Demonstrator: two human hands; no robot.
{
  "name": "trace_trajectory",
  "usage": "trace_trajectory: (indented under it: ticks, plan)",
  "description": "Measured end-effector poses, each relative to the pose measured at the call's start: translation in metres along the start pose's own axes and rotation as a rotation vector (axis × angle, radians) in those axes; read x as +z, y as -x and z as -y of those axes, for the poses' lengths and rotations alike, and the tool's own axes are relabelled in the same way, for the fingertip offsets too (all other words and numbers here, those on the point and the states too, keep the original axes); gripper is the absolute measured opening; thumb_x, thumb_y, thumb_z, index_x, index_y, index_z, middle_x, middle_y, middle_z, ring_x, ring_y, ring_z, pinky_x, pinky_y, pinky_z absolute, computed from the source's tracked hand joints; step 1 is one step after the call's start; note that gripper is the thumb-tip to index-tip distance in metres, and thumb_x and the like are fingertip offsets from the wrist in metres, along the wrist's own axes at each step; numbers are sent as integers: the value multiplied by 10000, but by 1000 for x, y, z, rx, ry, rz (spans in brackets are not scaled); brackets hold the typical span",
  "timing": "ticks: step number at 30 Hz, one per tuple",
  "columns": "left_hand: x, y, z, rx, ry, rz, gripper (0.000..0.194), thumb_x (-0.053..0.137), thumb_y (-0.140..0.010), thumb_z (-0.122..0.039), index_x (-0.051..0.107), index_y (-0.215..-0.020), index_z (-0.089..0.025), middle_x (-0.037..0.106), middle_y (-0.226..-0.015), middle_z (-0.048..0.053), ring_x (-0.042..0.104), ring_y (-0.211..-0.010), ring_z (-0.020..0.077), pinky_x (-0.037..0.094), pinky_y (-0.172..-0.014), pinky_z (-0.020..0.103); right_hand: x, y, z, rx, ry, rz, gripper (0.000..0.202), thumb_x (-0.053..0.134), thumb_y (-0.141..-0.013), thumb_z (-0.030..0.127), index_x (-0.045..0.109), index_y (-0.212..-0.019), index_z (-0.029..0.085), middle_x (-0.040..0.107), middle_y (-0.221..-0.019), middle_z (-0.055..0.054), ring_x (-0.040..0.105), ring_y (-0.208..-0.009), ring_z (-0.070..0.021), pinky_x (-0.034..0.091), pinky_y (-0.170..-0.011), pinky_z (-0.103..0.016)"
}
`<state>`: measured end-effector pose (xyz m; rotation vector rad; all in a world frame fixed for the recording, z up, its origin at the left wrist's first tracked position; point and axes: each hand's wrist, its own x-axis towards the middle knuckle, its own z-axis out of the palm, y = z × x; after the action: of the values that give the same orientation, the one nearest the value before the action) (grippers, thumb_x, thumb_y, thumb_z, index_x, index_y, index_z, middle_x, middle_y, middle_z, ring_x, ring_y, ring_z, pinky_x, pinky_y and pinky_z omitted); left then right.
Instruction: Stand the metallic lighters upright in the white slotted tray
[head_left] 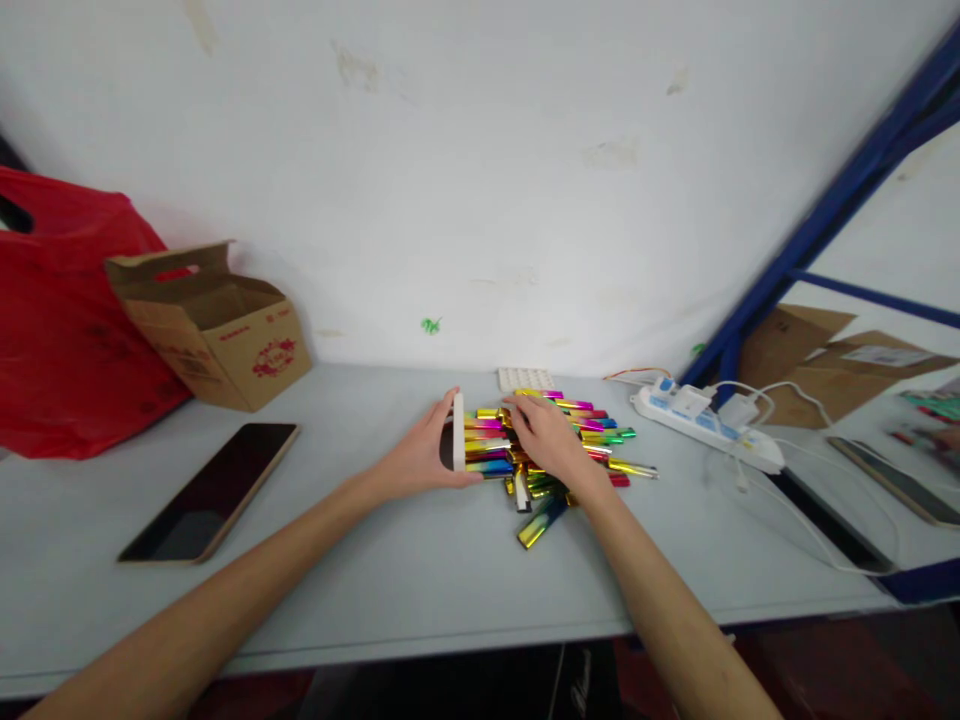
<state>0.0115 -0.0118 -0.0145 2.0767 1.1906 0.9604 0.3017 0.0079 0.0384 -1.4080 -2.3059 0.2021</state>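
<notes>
My left hand [426,452] is closed around a white tray-like piece [459,432], held on edge with thumb and fingers at opposite ends. Against its right side lie slim, shiny metallic sticks [487,447] in pink, gold and blue; whether they sit in it or only touch it, I cannot tell. My right hand [547,435] rests over the pile, fingers bent down among the sticks; what they grip is hidden. More sticks, among them a yellow-and-blue one [541,522], spread loosely around and beneath that hand.
Behind the pile is a white pad with holes [525,379]. A tablet-like dark device [214,490], an open cardboard box [251,345] and a red bag [75,310] are at left. On the right lie a power strip [709,430] with cables and a blue metal frame [814,245].
</notes>
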Motion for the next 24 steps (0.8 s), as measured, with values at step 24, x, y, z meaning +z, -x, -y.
trace_trajectory:
  ticks: [24]
  plan:
    - [0,0,4,15,-19,-12,1589,1211,-750,-645,333,-2027,-294,591,-1973,255,582,-1842,552,442,-1559,776,14,4,20,-106,12,22,455,455,-1361,262,799,-1656,225,844,-1722,-184,752,-1638,-331,465,-1494,-589]
